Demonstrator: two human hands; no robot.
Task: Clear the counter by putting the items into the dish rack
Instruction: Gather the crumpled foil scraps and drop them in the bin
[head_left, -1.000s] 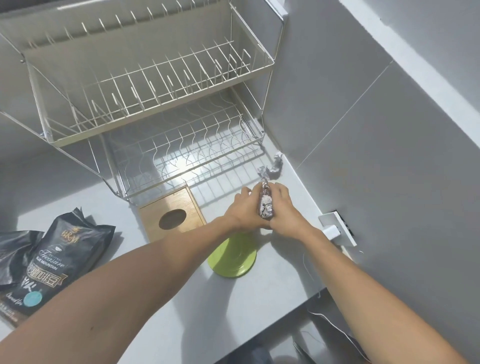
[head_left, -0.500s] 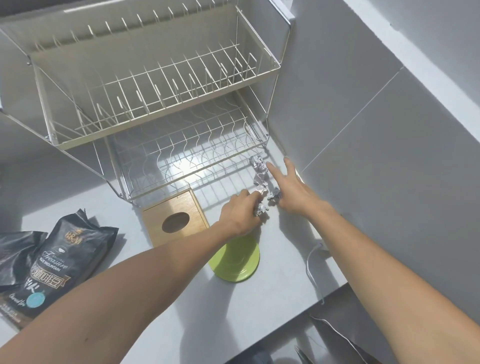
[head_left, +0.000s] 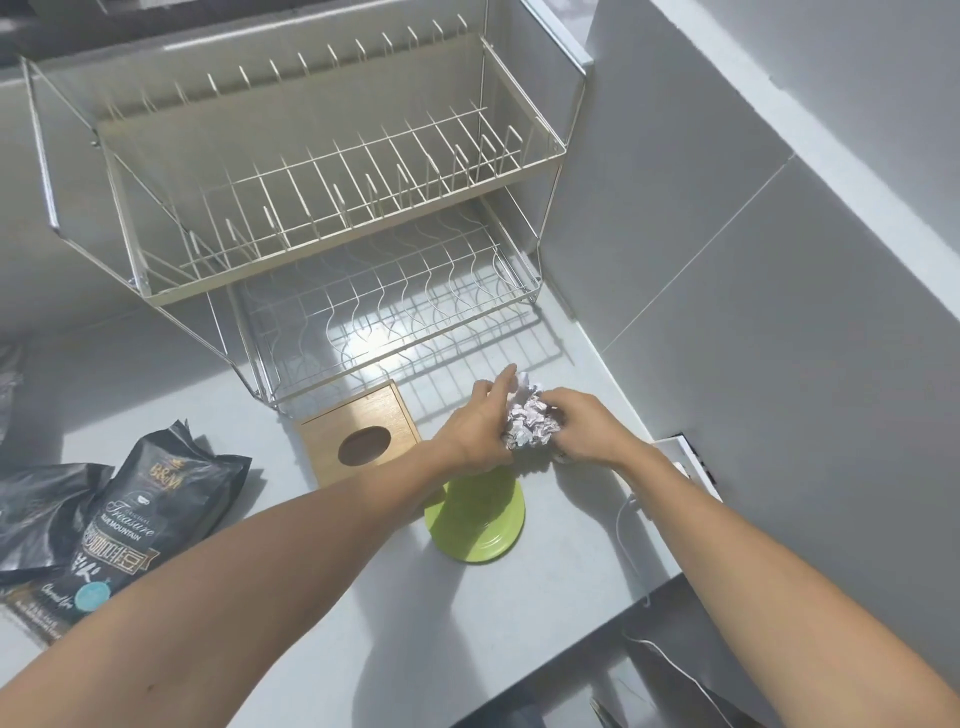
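Observation:
A crumpled silvery foil wrapper (head_left: 530, 425) is pressed between my left hand (head_left: 480, 426) and my right hand (head_left: 587, 423), just above the counter in front of the dish rack's right end. Both hands close on it from either side; my left index finger sticks out. The two-tier wire dish rack (head_left: 332, 218) stands at the back with nothing on either shelf. A green plate (head_left: 483, 525) lies on the counter below my hands, partly under my left wrist.
A wooden box with an oval hole (head_left: 361, 439) sits left of my hands. Black coffee bags (head_left: 130, 514) lie at the far left. A white power strip (head_left: 691, 462) and cable (head_left: 626, 535) hug the right wall. The counter's front edge drops at lower right.
My right hand came back from beside the wall and closed on the foil wrapper together with my left; the wrapper is now bunched into a ball. The view has tilted slightly.

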